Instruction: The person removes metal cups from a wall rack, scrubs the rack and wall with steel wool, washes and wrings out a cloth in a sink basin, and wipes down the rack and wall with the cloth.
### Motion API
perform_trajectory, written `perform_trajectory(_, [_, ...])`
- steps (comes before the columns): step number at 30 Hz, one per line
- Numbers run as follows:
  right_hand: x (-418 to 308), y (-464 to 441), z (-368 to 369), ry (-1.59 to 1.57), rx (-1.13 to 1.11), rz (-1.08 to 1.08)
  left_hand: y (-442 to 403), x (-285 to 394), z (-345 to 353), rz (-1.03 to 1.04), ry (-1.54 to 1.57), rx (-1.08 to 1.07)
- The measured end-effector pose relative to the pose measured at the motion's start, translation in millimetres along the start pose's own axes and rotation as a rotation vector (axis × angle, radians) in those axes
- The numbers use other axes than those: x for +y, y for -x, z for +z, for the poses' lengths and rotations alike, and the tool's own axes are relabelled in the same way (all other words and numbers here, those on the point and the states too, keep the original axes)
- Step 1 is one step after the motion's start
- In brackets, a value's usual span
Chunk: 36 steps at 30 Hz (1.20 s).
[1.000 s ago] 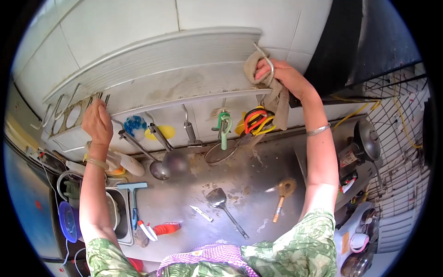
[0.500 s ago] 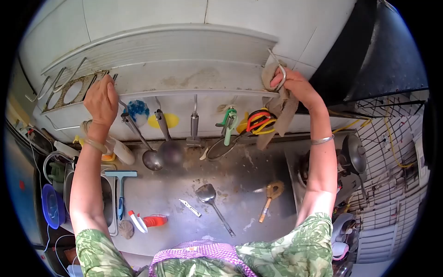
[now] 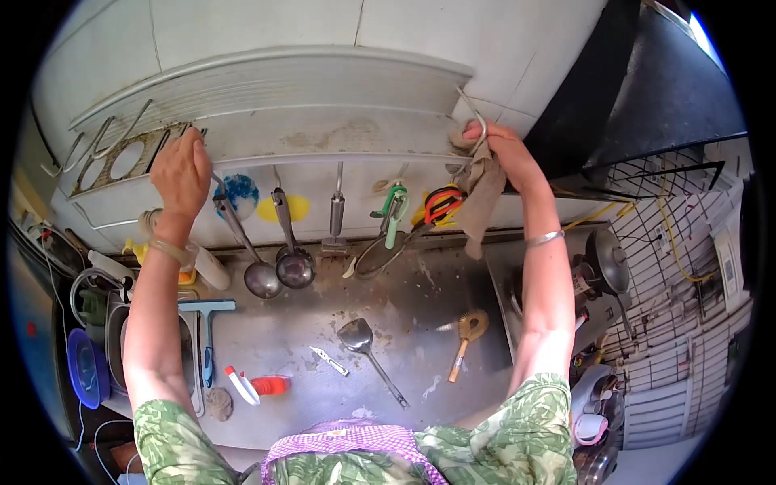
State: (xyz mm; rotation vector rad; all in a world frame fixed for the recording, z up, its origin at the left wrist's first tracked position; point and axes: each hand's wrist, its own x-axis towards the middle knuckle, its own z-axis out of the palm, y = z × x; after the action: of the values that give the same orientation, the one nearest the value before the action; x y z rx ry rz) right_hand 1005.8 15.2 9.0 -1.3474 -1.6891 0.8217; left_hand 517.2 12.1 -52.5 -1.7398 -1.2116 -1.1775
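A metal wall shelf (image 3: 283, 133) with stained patches runs along the tiles ahead. My left hand (image 3: 183, 174) is closed on its front edge, beside the slotted end; the fingertips are partly hidden. At the opposite end my right hand (image 3: 509, 155) grips a beige cloth (image 3: 485, 194), pressed around the bent wire end bar (image 3: 475, 109). The loose part of the cloth hangs below the shelf. Between my hands hang two ladles (image 3: 263, 279), a strainer (image 3: 378, 257), a green-handled peeler (image 3: 396, 218) and red and yellow scissors handles (image 3: 442, 204).
On the steel counter (image 3: 283, 331) lie a spatula (image 3: 356, 333), a utility knife (image 3: 330, 361), a round brush (image 3: 472, 325), a red spray bottle (image 3: 267, 385), a squeegee (image 3: 207, 323) and a scouring pad (image 3: 219, 402). A sink is left, a stove with a pan (image 3: 606, 259) right.
My right hand and the cloth have shifted slightly relative to the end bar, and the hanging cloth has swung. The left hand keeps its place. The view has moved a little.
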Motion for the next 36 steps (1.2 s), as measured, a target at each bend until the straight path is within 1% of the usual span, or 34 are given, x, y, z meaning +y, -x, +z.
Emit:
perform_trajectory(1, [-18.1, 6.7, 5.1, 0.002, -0.013, 0.088, 1.1, -0.4, 0.8, -0.005, 0.002, 0.003])
perform_trajectory(4, [-4.7, 0.8, -5.9, 0.464, -0.023, -0.189, 3.8, -2.8, -0.2, -0.010, 0.000, -0.014])
perform_trajectory(7, [16.6, 12.4, -23.8, 0.954, 0.427, -0.279, 1.1, -3.1, -1.4, -0.006, 0.003, -0.003])
perform_trajectory(8, [4.8, 22.0, -27.5, 0.511, 0.684, -0.003, 1.0, -2.6, -1.2, -0.013, 0.003, 0.006])
perform_trajectory(9, [-6.6, 33.0, -33.6, 0.298, 0.769, -0.036, 1.4, -3.5, -1.7, -0.017, 0.010, -0.001])
perform_trajectory(10, [5.4, 29.8, -51.0, 0.031, 0.838, -0.182, 1.7, -3.4, -2.0, -0.027, 0.011, 0.005])
perform_trajectory(11, [-12.1, 36.3, -51.4, -0.065, 0.783, -0.311, 1.6, -3.1, -2.8, -0.032, 0.013, 0.005])
perform_trajectory(12, [-61.9, 48.5, -22.8, -0.175, 0.776, -0.338, 2.0, -2.6, -3.5, -0.034, 0.018, 0.004])
perform_trajectory(14, [-112.1, 48.1, 17.5, -0.003, 0.767, -0.413, 1.9, -2.8, -2.3, -0.020, 0.013, 0.015])
perform_trajectory(16, [-122.8, 24.5, 45.7, 0.296, 0.663, -0.521, 1.8, -3.6, -2.8, -0.012, 0.023, 0.032])
perform_trajectory(18, [-93.8, -12.6, 72.4, 0.603, 0.512, -0.464, 2.1, -4.7, -3.7, -0.011, 0.052, 0.048])
perform_trajectory(19, [-76.9, -29.7, 86.5, 0.879, 0.395, -0.284, 2.7, -3.9, -4.6, -0.018, 0.048, 0.041])
perform_trajectory(20, [-74.8, -35.7, 99.9, 1.144, 0.269, -0.094, 3.2, -3.2, -5.8, -0.026, 0.044, 0.034])
perform_trajectory(23, [-84.2, -13.2, 100.2, 0.689, 0.128, 0.045, 0.6, -6.2, -7.3, -0.010, 0.058, 0.056])
perform_trajectory(26, [-54.5, -44.8, 96.5, 0.876, 0.304, 0.169, 2.1, -6.1, -7.4, -0.002, 0.081, 0.066])
perform_trajectory(29, [-46.7, -58.4, 104.7, 1.080, 0.326, 0.010, 0.6, -5.3, -6.7, -0.013, 0.101, 0.084])
perform_trajectory(30, [-46.4, -60.2, 108.8, 1.144, 0.264, -0.037, 0.4, -6.0, -6.4, -0.014, 0.108, 0.090])
perform_trajectory(32, [-73.4, -49.2, 129.8, 1.274, 0.137, -0.136, 0.0, -5.4, -6.0, -0.021, 0.106, 0.095])
perform_trajectory(35, [-97.6, -63.1, 174.5, 1.300, -0.006, -0.039, -0.1, -4.4, -6.6, -0.031, 0.101, 0.108])
perform_trajectory(36, [-104.8, -58.3, 198.8, 1.204, 0.021, -0.191, 0.0, -4.3, -6.8, -0.030, 0.102, 0.111])
